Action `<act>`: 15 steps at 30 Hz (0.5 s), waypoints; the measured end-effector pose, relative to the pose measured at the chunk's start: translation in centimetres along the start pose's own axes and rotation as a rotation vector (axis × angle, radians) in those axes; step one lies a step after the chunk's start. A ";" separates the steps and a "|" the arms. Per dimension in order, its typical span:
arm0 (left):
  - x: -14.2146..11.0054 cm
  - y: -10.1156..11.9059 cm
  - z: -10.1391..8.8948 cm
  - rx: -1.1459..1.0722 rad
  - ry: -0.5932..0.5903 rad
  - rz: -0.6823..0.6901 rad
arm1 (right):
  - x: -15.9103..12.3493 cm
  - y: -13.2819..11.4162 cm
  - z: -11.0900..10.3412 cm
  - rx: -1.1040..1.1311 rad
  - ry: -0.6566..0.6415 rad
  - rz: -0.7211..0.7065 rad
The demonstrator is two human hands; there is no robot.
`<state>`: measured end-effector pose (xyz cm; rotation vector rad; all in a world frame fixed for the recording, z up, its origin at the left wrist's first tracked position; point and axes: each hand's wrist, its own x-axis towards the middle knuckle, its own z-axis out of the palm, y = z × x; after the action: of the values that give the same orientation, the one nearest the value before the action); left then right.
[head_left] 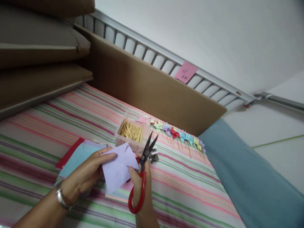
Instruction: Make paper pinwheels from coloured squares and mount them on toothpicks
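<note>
- The left hand (82, 175) pinches a lilac paper square (117, 169) by its left edge, above the striped bed (190, 190).
- The right hand (140, 180) grips red-handled scissors (142, 177), blades parted at the paper's right edge.
- Behind, a clear box (131, 131) holds what look like toothpicks; paper pinwheels (178, 134) line up to its right.

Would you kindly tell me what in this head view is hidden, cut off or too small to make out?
- Writing on the pink sticky note: too small to read.
- Small dark metal object: partly behind the red-handled scissors; unidentifiable.
- Stack of coloured paper sheets: mostly covered by the left hand and the lilac paper square.
- Right hand: fingers hidden by the handles.
</note>
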<state>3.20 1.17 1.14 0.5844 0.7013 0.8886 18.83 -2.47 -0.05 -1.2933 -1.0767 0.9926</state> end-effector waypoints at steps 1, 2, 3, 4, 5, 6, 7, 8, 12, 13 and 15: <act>0.0 -0.5 0.4 -0.077 0.030 0.004 | 0.1 0.1 0.1 0.022 0.040 -0.008; 0.0 -1.0 0.9 -0.143 0.050 0.009 | 0.1 0.2 0.1 0.040 0.073 -0.020; 0.0 -1.6 1.3 -0.195 0.062 0.013 | 0.1 0.2 0.2 0.054 0.098 -0.037; -0.1 -2.1 1.7 -0.232 0.066 0.015 | 0.0 0.2 0.3 0.062 0.114 -0.056; -0.1 -2.5 2.0 -0.250 0.063 0.018 | 0.0 0.1 0.5 0.065 0.124 -0.077; -0.1 -2.8 2.3 -0.251 0.060 0.023 | -0.2 0.1 0.6 0.060 0.128 -0.098; -0.2 -3.1 2.5 -0.237 0.063 0.030 | -0.3 0.1 0.8 0.048 0.135 -0.114; -0.2 -3.3 2.6 -0.216 0.073 0.037 | -0.5 0.2 0.9 0.034 0.143 -0.123; -0.3 -2.8 2.3 -0.136 0.153 0.071 | -1.2 0.6 1.8 -0.011 0.126 -0.095; -0.3 -2.3 2.0 -0.116 0.167 0.086 | -1.3 0.7 2.0 -0.024 0.101 -0.077; -0.5 -1.2 1.1 -0.072 0.190 0.114 | -1.3 1.1 2.2 -0.055 0.032 -0.034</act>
<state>4.44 -0.05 1.12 0.4833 0.8093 1.0806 16.45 -3.15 -1.24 -1.3265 -1.1046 0.9192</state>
